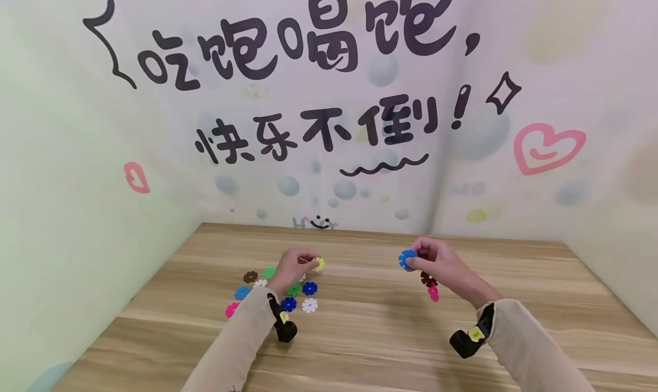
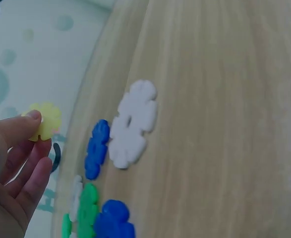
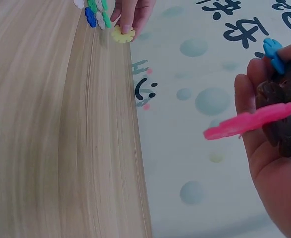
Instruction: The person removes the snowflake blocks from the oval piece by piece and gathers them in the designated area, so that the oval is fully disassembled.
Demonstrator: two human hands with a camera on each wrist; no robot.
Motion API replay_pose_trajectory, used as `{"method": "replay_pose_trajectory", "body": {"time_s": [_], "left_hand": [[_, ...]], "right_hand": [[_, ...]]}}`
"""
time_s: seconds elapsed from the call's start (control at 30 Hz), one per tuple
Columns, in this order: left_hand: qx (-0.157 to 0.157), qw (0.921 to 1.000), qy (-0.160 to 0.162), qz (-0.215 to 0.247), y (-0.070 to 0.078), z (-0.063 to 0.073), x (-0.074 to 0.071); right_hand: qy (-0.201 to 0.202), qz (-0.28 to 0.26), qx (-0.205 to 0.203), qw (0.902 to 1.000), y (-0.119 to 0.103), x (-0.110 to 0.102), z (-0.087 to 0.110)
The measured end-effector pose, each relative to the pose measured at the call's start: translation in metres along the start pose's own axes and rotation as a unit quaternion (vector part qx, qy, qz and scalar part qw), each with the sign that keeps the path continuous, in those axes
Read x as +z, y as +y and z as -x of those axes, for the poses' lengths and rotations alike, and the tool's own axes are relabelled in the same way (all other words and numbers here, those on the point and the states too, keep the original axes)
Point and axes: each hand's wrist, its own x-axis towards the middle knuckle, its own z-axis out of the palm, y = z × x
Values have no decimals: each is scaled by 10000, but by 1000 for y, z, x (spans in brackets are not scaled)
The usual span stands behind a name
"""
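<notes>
My left hand [image 1: 294, 267] pinches a yellow notched flower-shaped plastic disc [image 1: 321, 264] between thumb and fingers, held up off the wooden table. Opposite it, my right hand [image 1: 443, 266] grips a cluster of interlocked discs. A blue disc [image 1: 406, 259] is under the thumb. Dark brown discs [image 3: 279, 121] lie against the palm in the right wrist view, and a pink disc [image 3: 249, 121] sticks out from them. The fingers partly cover this cluster. A gap separates the yellow disc from the cluster.
Loose discs lie around and under the left forearm, among them a white disc [image 1: 309, 305], a dark blue disc [image 1: 310, 288], a brown disc [image 1: 250, 276] and a pink disc [image 1: 232, 310]. The wooden table [image 1: 360, 346] meets a printed wall covering [image 1: 329, 198] at its back edge.
</notes>
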Motion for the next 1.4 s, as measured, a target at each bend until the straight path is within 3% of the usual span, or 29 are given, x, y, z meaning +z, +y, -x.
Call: {"method": "replay_pose_trajectory", "body": {"time_s": [0.3,0.77,1.03,1.17,1.4], "left_hand": [[-250,9990,-281,-238,-10,-2,2],[-232,9977,-476,-412,-13,-4,2],[-257,9988,-307,-292,-15,-2,3],[-80,9995,-18,-319,-7,-2,1],[554,9981,181,-207,27,-2,-4]], "right_hand": [[-40,-13,72,10000,-2,2,-2],[-131,-72,2,9999,-3,4,-2],[-125,-34,-29,9999,-1,5,-4],[-134,9,-79,9999,1,7,-4],[-187,27,-109,9998,4,9,-5]]}}
